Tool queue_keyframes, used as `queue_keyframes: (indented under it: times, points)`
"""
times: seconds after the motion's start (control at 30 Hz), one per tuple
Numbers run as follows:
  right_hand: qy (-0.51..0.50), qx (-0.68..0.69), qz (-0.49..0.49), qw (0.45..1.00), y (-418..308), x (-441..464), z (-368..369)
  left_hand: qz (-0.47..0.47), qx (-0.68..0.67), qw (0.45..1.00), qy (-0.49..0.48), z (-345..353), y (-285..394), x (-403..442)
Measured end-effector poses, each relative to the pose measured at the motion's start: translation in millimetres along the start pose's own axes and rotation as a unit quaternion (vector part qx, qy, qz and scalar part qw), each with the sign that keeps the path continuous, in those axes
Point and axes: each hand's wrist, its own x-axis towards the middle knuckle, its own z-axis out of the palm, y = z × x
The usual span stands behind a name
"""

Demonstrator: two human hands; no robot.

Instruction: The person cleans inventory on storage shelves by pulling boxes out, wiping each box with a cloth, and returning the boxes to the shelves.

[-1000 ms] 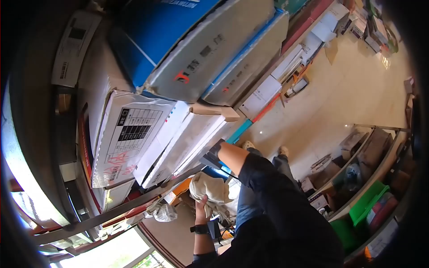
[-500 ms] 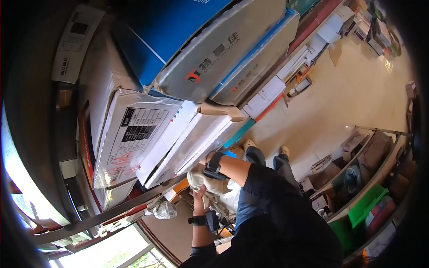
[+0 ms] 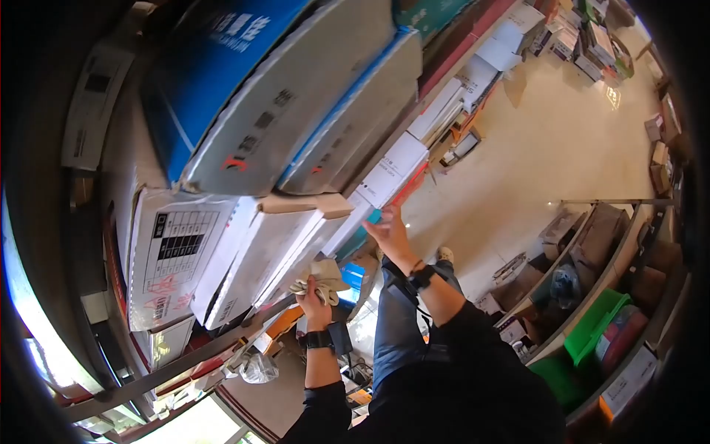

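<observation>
My left hand (image 3: pixel 314 302) is closed on a bunched cream cloth (image 3: pixel 325 277), beside the lower end of the shelf. Its fingertips are partly hidden in the folds. My right hand (image 3: pixel 390 235) reaches out with its fingers apart, at the edge of a teal box (image 3: pixel 356 240) under the white boxes. Whether the fingertips touch that box I cannot tell. A blue package (image 3: pixel 353 277) lies just past the cloth, between my two hands.
Large blue-and-grey cartons (image 3: pixel 296 111) and white boxes (image 3: pixel 174 251) fill the shelf on the left. On the right stands a rack with brown cartons (image 3: pixel 603 240) and a green bin (image 3: pixel 599 325). A clear plastic bag (image 3: pixel 259 368) hangs below the shelf.
My right hand has left the cloth and moved forward and up to the teal box. My left hand still holds the cloth. The view has shifted, so the shelf appears further left.
</observation>
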Motion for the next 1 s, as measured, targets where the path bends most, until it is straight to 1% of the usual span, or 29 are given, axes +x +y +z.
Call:
queue_keyframes:
  times: [0.03, 0.07, 0.1, 0.13, 0.17, 0.2, 0.23, 0.27, 0.3, 0.33, 0.37, 0.4, 0.43, 0.47, 0.5, 0.53, 0.6, 0.63, 0.7, 0.73, 0.77, 0.8, 0.83, 0.87, 0.93, 0.97, 1.0]
  points:
    - [0.007, 0.002, 0.000, 1.000, 0.2, 6.3, 7.2, -0.170, -0.318, 0.930, 0.070, 7.9, 0.5, 3.5]
    - [0.011, 0.072, 0.080, 0.994, -0.2, 13.1, 15.2, 0.017, -0.155, 0.988, 0.014, 5.5, -13.7, -2.9]
    - [0.015, 0.145, 0.159, 0.977, 4.1, 18.1, 21.3, 0.021, -0.150, 0.988, 0.007, 8.5, -7.3, -5.1]
    - [-0.001, 0.120, 0.125, 0.985, 19.3, 22.3, 30.7, -0.025, -0.226, 0.973, 0.024, 8.7, 3.9, -11.2]
    - [0.008, 0.125, 0.126, 0.984, 34.7, 17.1, 34.9, -0.073, -0.301, 0.950, 0.041, 9.9, 13.8, -15.6]
    - [0.016, 0.118, 0.149, 0.982, 20.2, 10.8, 35.5, -0.072, -0.297, 0.951, 0.032, 12.2, 20.5, -17.9]
    - [0.024, 0.109, 0.173, 0.979, 13.1, 7.5, 35.9, -0.001, -0.240, 0.970, 0.027, 15.5, 25.9, -21.2]
    - [0.017, 0.157, 0.146, 0.977, 11.1, 8.4, 35.5, 0.071, -0.182, 0.980, 0.022, 18.8, 30.0, -24.2]
    - [0.016, 0.092, 0.157, 0.983, 5.6, 9.2, 32.3, 0.145, -0.124, 0.981, 0.017, 22.7, 32.9, -24.5]
    - [-0.006, 0.085, 0.168, 0.982, 0.6, 9.8, 27.9, 0.211, -0.049, 0.976, 0.013, 25.1, 28.5, -15.1]
    - [-0.028, 0.079, 0.179, 0.980, -5.3, 9.9, 23.0, 0.215, -0.047, 0.975, 0.007, 30.0, 39.4, -7.4]
    - [-0.022, 0.084, 0.177, 0.980, -10.9, 9.0, 16.6, 0.307, 0.092, 0.947, 0.013, 39.4, 52.4, 5.8]
    - [-0.056, 0.126, 0.206, 0.969, -14.0, 6.4, 8.9, 0.392, 0.226, 0.892, 0.021, 53.8, 69.3, 16.4]
    - [-0.090, 0.168, 0.234, 0.953, -13.6, 3.1, 1.6, 0.315, 0.257, 0.914, 0.000, 71.4, 97.4, 21.3]
    - [-0.080, 0.164, 0.187, 0.965, -2.6, -2.6, -6.7, 0.234, 0.289, 0.928, -0.019, 86.6, 121.2, 25.2]
    - [-0.070, 0.159, 0.141, 0.975, 12.8, -11.5, -18.2, 0.239, 0.294, 0.925, -0.023, 96.5, 119.7, 40.9]
    - [-0.056, 0.222, 0.191, 0.954, 32.7, -29.3, -53.6, 0.266, 0.283, 0.918, -0.078, 111.6, 103.3, 76.1]
    - [-0.035, 0.233, 0.216, 0.947, 42.9, -39.6, -70.7, 0.269, 0.284, 0.917, -0.078, 112.0, 99.1, 72.6]
    - [0.004, 0.268, 0.258, 0.928, 55.9, -50.2, -102.4, 0.374, 0.299, 0.870, -0.117, 105.3, 82.1, 55.2]
    - [0.021, 0.292, 0.277, 0.915, 55.4, -53.6, -115.6, 0.426, 0.364, 0.818, -0.127, 102.8, 76.9, 44.5]
    - [0.022, 0.296, 0.275, 0.914, 57.5, -50.5, -123.5, 0.476, 0.424, 0.758, -0.136, 105.6, 73.2, 37.1]
    - [0.046, 0.225, 0.249, 0.941, 59.8, -46.7, -129.6, 0.460, 0.424, 0.771, -0.120, 115.8, 83.3, 27.9]
    - [0.070, 0.150, 0.223, 0.961, 46.1, -42.5, -133.5, 0.461, 0.427, 0.769, -0.121, 121.9, 88.1, 34.0]
    - [0.091, 0.082, 0.141, 0.982, 31.8, -34.9, -135.0, 0.443, 0.384, 0.800, -0.125, 128.6, 94.6, 42.4]
    - [0.092, 0.052, 0.079, 0.991, 13.4, -11.7, -128.5, 0.405, 0.314, 0.850, -0.122, 142.4, 111.0, 55.6]
    - [0.104, -0.024, 0.000, 0.994, -4.7, 2.9, -122.4, 0.405, 0.316, 0.849, -0.125, 144.7, 118.6, 63.5]
    - [0.113, -0.099, -0.078, 0.986, -26.2, 17.2, -114.5, 0.396, 0.310, 0.851, -0.154, 143.3, 125.7, 72.2]
